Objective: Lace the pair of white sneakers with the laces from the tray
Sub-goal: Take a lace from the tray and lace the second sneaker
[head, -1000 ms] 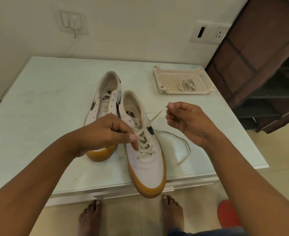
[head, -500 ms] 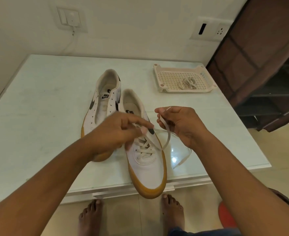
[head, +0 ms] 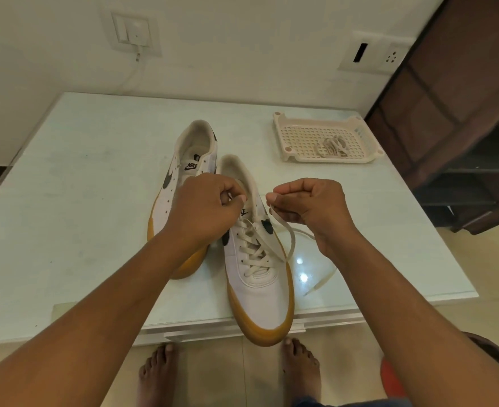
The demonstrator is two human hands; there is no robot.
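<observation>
Sneakers side by side near the middle of the white table (head: pixel 81 201), both long axes running far-to-near, heels toward the wall, gum toes toward the person. The unlaced sneaker (head: pixel 189 160) sits to the left and further back, angled a little with its toe to the left. The part-laced sneaker (head: pixel 260 292) is just beside it on the right; its toe overhangs the front table edge.

Left hand (head: pixel 205 207) over the top of the lacing, fingers curled, thumb and forefinger pinching the lace (head: pixel 290 245) by the upper eyelets.

Right hand (head: pixel 310 205) just right of the shoe's collar, fist-like, thumb and forefinger pinching the other run of the same lace. From that pinch the lace drops along the shoe's right side, loops out over the table and ends with its tip lying near the front edge.

Tray (head: pixel 283 133), cream plastic lattice, at the far right of the table, well apart from the shoes. Spare lace (head: pixel 332 146) bundled inside it.
</observation>
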